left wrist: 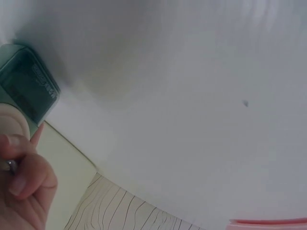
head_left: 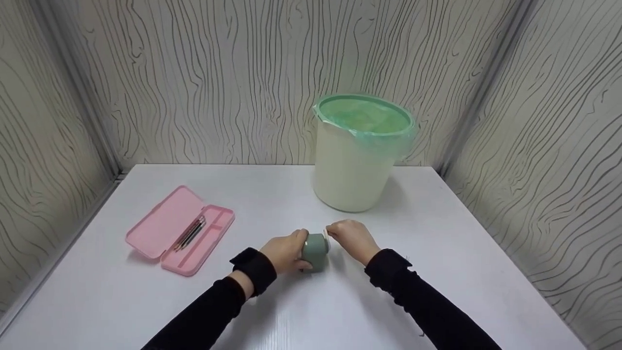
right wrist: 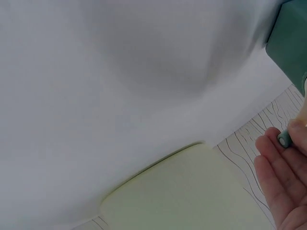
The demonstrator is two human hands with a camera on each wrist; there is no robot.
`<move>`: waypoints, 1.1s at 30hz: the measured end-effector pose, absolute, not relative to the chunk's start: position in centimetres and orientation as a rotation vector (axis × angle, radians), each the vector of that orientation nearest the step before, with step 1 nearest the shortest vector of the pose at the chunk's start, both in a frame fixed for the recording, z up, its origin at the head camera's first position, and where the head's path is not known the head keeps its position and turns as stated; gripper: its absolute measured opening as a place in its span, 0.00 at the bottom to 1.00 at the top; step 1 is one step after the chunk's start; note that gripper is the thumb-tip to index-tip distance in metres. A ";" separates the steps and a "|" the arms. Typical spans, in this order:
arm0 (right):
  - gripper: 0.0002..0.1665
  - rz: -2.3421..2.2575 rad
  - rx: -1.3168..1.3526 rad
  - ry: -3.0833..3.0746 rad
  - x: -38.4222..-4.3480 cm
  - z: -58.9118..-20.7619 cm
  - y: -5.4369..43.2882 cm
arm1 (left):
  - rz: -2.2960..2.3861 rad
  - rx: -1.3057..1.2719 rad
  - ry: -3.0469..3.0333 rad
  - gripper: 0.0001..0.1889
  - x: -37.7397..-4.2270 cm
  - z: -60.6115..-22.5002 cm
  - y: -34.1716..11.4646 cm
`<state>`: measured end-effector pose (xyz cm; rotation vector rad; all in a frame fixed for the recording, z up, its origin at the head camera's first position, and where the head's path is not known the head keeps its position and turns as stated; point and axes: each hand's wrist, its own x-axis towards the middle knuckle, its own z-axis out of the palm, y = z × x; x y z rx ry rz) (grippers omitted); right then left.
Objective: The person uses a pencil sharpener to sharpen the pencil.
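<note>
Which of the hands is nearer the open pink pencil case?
Left. The left hand is right of the pencil case, apart from it, gripping the green sharpener; the right hand is farther right, holding the crank.

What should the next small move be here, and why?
Probably a gentle turn of the green knob by the right hand, with the left hand steadying the green device. The right hand pinches the knob at the device's side, while the left grips the device from the opposite side, so it looks braced for turning.
</note>
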<state>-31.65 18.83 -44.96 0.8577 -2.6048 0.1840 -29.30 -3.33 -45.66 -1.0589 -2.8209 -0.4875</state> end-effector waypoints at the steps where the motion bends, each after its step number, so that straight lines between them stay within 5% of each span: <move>1: 0.10 0.171 0.862 -2.610 -31.7 -45.1 18.8 | -0.492 -1.054 -2.824 0.31 -29.3 -45.7 -3.4; 21: 0.03 0.256 0.898 -2.738 -29.0 -47.8 19.7 | -0.477 -0.970 -2.882 0.30 -29.1 -46.0 -3.0; 33: 0.07 0.250 0.978 -2.668 -27.6 -48.1 20.2 | -0.437 -0.929 -2.853 0.30 -29.1 -46.0 -2.9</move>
